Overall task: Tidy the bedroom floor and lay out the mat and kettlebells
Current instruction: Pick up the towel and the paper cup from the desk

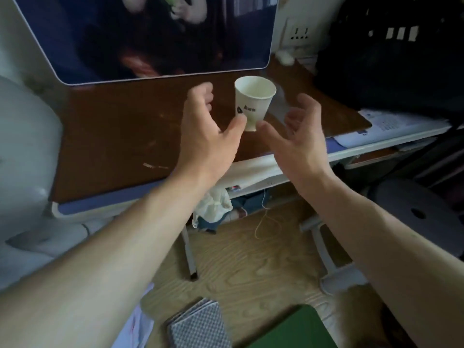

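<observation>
A white paper cup [254, 101] with a small dark logo stands upright on the brown desk mat [120, 136], just below the screen. My left hand [206, 136] reaches in from the left, fingers curled and apart. Its thumb tip touches the cup's lower side, while the fingers stay clear of the cup. To the right of the cup, my right hand [298, 141] is spread wide, thumb close to the cup's base and holding nothing. No mat or kettlebell can be told for sure.
A large screen [150, 33] leans at the back of the desk. A black bag [391, 59] and papers [391, 124] lie at the right. Beside the desk stands a round grey stool [421, 212]. On the wood floor are crumpled cloth [213, 207], a patterned folded item [198, 325] and a green sheet [296, 330].
</observation>
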`<state>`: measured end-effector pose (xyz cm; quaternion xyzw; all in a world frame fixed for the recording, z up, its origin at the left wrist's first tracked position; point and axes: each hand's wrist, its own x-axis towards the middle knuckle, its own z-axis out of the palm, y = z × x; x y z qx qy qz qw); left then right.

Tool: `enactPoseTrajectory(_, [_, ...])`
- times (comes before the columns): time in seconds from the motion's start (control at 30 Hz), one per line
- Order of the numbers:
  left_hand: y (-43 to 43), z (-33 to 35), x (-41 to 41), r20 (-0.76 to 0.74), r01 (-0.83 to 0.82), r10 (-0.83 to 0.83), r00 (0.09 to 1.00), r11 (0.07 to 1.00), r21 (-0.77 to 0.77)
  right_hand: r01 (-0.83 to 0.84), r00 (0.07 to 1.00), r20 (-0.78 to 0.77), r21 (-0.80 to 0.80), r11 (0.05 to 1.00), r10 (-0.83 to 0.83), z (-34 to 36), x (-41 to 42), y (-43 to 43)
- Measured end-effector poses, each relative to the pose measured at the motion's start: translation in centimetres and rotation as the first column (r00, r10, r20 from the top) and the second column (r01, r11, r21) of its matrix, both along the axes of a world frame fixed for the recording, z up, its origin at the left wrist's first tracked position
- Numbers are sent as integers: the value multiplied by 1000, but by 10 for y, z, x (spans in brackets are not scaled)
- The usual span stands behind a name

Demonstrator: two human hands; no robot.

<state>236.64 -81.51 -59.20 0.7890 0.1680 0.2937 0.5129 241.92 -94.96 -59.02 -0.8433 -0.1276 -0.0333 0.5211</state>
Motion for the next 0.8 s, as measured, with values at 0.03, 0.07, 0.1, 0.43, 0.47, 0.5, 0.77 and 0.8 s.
enactPoseTrajectory(0.03, [7,-4,17,-26,1,-2,1000,998,-55,28,999,-27,-23,999,-28,-6,14,9])
enactPoseTrajectory(0.07, [12,-10,32,-36,3,-5,999,997,-76,50,997,-52,-39,998,-52,-12,26,17])
enactPoseTrajectory(0.1, [15,-17,43,-41,10,-13,999,997,-78,59,996,-64,-53,997,-62,-18,35,24])
enactPoseTrajectory(0.43, [13,-24,69,-84,170,-167,982,985,28,74,996,69,-161,984,-64,-25,49,43])
enactPoseTrajectory(0.47, [13,-24,68,-93,171,-168,981,985,32,77,996,61,-158,984,-68,-25,49,42])
enactPoseTrajectory(0.5, [12,-23,68,-95,171,-167,981,985,32,83,995,59,-156,984,-75,-26,48,42])
enactPoseTrajectory(0.77, [9,-21,66,-126,153,-147,981,988,36,86,995,62,-131,988,-78,-29,47,41])
enactPoseTrajectory(0.8, [9,-21,67,-134,152,-145,980,988,40,88,995,64,-133,987,-80,-29,48,41])
